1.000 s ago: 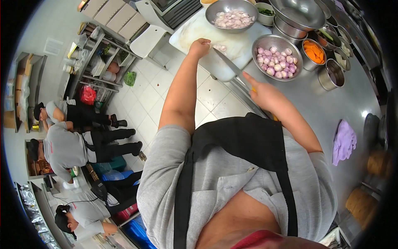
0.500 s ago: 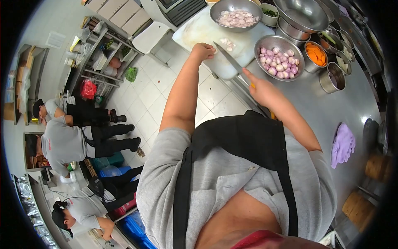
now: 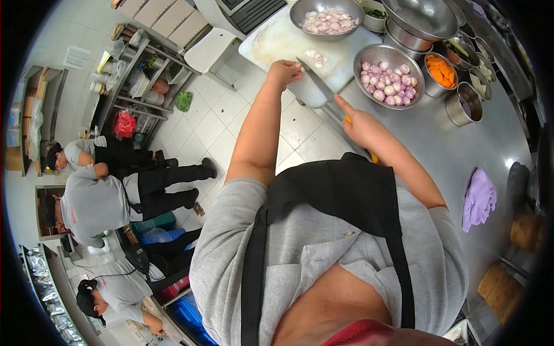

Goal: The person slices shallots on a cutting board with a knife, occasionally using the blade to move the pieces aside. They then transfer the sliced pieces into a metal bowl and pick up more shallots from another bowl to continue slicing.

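Note:
My left hand [image 3: 285,73] is curled at the front edge of the white cutting board [image 3: 262,51]. Its fingertips pinch what looks like a small piece of shallot, mostly hidden. The knife [image 3: 317,82] has a yellow handle gripped in my right hand [image 3: 363,126], with the index finger stretched along it. Its blade tip lies close to my left fingertips. Just beyond the blade lie a few shallot slices [image 3: 316,56]. A metal bowl [image 3: 360,56] of whole peeled shallots [image 3: 390,85] stands right of the board. Sliced shallots [image 3: 330,23] fill another metal bowl [image 3: 323,36] at the board's back.
Carrot pieces [image 3: 440,73] sit in a steel pot, beside another steel pot [image 3: 463,105]. A large bowl [image 3: 421,20] rests on stacked pots. A purple cloth [image 3: 479,200] lies on the steel counter [image 3: 427,147]. Several co-workers [image 3: 95,199] stand at left.
My right hand and the knife have shifted slightly toward me and left. My left hand stays nearly in place. In the background, a co-worker's legs have moved.

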Motion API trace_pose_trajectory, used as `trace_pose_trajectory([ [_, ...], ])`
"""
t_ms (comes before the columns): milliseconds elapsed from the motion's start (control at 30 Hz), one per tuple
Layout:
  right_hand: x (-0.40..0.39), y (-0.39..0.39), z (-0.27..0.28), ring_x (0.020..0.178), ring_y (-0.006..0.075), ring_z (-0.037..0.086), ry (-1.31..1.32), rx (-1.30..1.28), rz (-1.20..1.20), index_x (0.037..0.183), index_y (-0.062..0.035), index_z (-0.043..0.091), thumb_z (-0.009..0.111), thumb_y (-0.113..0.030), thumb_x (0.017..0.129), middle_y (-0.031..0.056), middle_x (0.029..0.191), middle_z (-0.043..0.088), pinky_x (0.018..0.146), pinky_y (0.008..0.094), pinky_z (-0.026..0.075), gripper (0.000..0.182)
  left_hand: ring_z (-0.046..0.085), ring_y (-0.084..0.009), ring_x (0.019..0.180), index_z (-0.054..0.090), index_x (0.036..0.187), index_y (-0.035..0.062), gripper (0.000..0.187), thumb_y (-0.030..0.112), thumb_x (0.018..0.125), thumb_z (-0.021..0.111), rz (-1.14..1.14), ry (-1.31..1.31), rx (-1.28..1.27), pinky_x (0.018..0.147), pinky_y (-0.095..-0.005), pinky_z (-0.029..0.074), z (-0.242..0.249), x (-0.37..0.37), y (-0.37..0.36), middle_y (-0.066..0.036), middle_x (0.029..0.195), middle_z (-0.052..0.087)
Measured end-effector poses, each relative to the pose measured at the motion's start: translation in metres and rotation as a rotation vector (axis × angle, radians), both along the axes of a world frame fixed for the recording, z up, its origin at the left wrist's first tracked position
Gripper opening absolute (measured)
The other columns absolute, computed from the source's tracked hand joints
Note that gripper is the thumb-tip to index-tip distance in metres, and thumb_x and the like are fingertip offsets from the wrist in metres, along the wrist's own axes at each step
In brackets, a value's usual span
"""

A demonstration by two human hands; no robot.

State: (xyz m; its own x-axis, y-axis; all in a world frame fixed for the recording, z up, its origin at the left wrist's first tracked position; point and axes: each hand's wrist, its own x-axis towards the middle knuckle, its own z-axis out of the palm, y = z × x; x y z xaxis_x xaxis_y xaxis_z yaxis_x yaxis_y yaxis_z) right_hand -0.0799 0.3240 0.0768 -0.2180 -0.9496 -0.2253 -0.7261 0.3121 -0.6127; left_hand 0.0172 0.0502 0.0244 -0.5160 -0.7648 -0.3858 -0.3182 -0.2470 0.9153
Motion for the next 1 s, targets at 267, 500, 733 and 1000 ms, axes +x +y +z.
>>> trace_pose_trajectory([
  [267, 0.003, 0.009, 0.003, 0.067, 0.0381, 0.058, 0.023, -0.065, 0.005, 0.146, -0.0206, 0.022, 0.049, -0.011, 0.085, 0.0254, 0.074, 0.059, 0.066, 0.0455, 0.046, 0.067, 0.062, -0.0181, 0.079, 0.056, 0.098, -0.0035, 0.019, 0.010, 0.087, 0.064, 0.086, 0.080, 0.025, 0.073, -0.0268, 0.057, -0.007, 0.002, 0.005, -0.010, 0.093, 0.061],
  [500, 0.001, 0.005, -0.001, 0.065, 0.0365, 0.058, 0.018, -0.080, 0.005, 0.146, -0.0222, 0.022, 0.048, -0.011, 0.086, 0.0238, 0.071, 0.057, 0.065, 0.0440, 0.045, 0.067, 0.062, -0.0193, 0.080, 0.054, 0.104, -0.0065, 0.022, 0.005, 0.087, 0.061, 0.000, 0.162, 0.107, 0.074, -0.0287, 0.057, -0.012, 0.007, -0.006, -0.011, 0.093, 0.061],
  [733, -0.003, 0.005, 0.000, 0.072, 0.0363, 0.060, -0.074, -0.023, -0.026, 0.146, -0.0212, 0.022, 0.048, -0.014, 0.087, 0.0238, 0.078, 0.060, 0.068, 0.0457, 0.046, 0.065, 0.063, -0.0192, 0.075, 0.056, 0.100, -0.0082, 0.021, 0.004, 0.085, 0.063, 0.045, 0.037, -0.005, 0.067, -0.0281, 0.058, 0.004, -0.001, 0.009, -0.013, 0.088, 0.062],
  [1000, -0.002, 0.003, 0.003, 0.073, 0.0369, 0.061, -0.047, 0.013, -0.041, 0.146, -0.0224, 0.020, 0.048, -0.014, 0.087, 0.0245, 0.081, 0.061, 0.070, 0.0455, 0.048, 0.066, 0.062, -0.0179, 0.080, 0.055, 0.100, -0.0046, 0.021, 0.007, 0.085, 0.065, 0.022, 0.102, 0.019, 0.073, -0.0276, 0.056, -0.007, -0.007, 0.000, -0.010, 0.092, 0.060],
])
